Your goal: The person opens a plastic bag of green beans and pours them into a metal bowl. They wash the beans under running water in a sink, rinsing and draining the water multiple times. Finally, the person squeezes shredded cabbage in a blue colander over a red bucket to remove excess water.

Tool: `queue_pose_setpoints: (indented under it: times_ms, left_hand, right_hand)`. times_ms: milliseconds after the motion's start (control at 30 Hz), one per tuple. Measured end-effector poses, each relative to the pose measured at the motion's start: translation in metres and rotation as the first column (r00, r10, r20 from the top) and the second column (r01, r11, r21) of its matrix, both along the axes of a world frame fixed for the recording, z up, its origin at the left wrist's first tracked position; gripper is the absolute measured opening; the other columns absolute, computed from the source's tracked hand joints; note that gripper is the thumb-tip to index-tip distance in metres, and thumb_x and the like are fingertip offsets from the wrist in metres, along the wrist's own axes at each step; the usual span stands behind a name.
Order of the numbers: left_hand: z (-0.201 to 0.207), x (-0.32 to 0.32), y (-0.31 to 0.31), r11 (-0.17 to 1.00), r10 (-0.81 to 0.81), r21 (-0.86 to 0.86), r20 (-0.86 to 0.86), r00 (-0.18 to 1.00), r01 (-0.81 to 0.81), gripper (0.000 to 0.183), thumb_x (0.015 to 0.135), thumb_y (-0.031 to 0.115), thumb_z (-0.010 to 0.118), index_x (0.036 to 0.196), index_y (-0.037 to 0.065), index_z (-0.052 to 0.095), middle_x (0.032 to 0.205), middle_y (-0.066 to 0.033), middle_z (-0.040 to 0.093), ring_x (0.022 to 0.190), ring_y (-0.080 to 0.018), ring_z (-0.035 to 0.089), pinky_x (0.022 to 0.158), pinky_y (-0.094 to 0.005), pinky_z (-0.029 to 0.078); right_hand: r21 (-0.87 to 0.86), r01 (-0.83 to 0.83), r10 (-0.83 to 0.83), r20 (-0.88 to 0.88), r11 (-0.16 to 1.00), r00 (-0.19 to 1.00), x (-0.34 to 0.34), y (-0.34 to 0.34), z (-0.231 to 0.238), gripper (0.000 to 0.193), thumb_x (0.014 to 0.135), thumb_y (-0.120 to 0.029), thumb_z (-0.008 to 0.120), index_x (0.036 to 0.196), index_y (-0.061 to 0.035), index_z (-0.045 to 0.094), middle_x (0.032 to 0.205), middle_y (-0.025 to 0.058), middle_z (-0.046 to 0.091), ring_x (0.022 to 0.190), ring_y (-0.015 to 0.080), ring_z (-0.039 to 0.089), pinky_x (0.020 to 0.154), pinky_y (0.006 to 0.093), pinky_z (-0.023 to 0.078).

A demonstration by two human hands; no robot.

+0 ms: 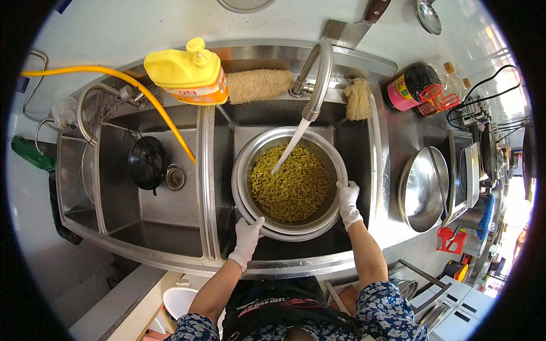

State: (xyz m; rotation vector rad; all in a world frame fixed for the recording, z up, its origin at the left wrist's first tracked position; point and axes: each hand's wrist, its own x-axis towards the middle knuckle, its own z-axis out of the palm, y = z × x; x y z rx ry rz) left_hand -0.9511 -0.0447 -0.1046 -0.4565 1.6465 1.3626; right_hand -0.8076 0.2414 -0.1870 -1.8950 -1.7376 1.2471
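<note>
Holding two nested metal bowls (301, 228), the gloved left hand (247, 241) clasps the near-left edge and the gloved right hand (348, 202) the right edge (which rim each grips is hard to tell), probably for steadiness. Beyond both hands, a tap (325, 68) pours water (294, 143) onto yellow-green pieces (291, 190) in the inner one, centred to catch it.

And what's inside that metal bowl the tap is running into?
Small yellow-green pieces, with water from the tap pouring onto them. You can see inner sides of the metal bowl, but the pieces cover its bottom, so that's hidden.
</note>
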Motion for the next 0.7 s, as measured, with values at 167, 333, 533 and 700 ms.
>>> queue_pose_setpoints:
  times_ms: [167,333,533,700]
  left_hand:
    - [-0.003,0.006,-0.001,0.999,0.028,0.029,-0.083,0.996,-0.026,0.022,0.083,0.011,0.069,0.093,-0.002,0.054,0.088,-0.0093,0.061,0.075,-0.0171,0.061,0.061,-0.0304,0.054]
    - [0.0,0.006,0.008,0.995,-0.087,-0.076,-0.342,0.936,0.065,0.025,0.076,0.014,0.074,0.086,-0.004,0.059,0.081,-0.0129,0.066,0.074,-0.0221,0.063,0.071,-0.034,0.049]
    - [0.027,0.006,0.021,0.988,-0.134,-0.135,-0.5,0.855,0.076,0.025,0.078,0.012,0.072,0.089,-0.003,0.055,0.08,-0.0122,0.064,0.072,-0.0178,0.059,0.068,-0.031,0.047]
    - [0.04,0.005,0.026,0.986,-0.133,-0.152,-0.5,0.856,0.065,0.035,0.075,0.023,0.075,0.084,-0.002,0.052,0.073,-0.019,0.062,0.07,-0.0364,0.062,0.065,-0.042,0.049]
  right_hand:
    - [-0.01,0.02,-0.021,-0.031,1.0,0.999,0.005,-0.001,0.01,0.026,0.071,-0.011,0.071,0.088,0.0064,0.063,0.068,0.011,0.061,0.061,0.0197,0.056,0.059,0.0337,0.045]
    - [-0.037,0.021,-0.023,-0.053,0.999,0.998,0.009,-0.001,0.02,0.02,0.074,-0.01,0.068,0.086,0.0056,0.062,0.066,0.0037,0.056,0.057,0.0155,0.05,0.054,0.032,0.04]
    - [-0.2,0.103,-0.118,-0.064,0.974,0.991,0.011,0.002,0.021,0.025,0.078,-0.013,0.066,0.092,0.0064,0.063,0.074,0.0062,0.058,0.062,0.018,0.051,0.06,0.0329,0.04]
    - [-0.199,0.076,-0.103,-0.129,0.977,0.986,0.009,0.002,0.033,0.021,0.078,-0.011,0.064,0.09,0.0065,0.062,0.074,0.0071,0.059,0.063,0.0193,0.053,0.061,0.0325,0.041]
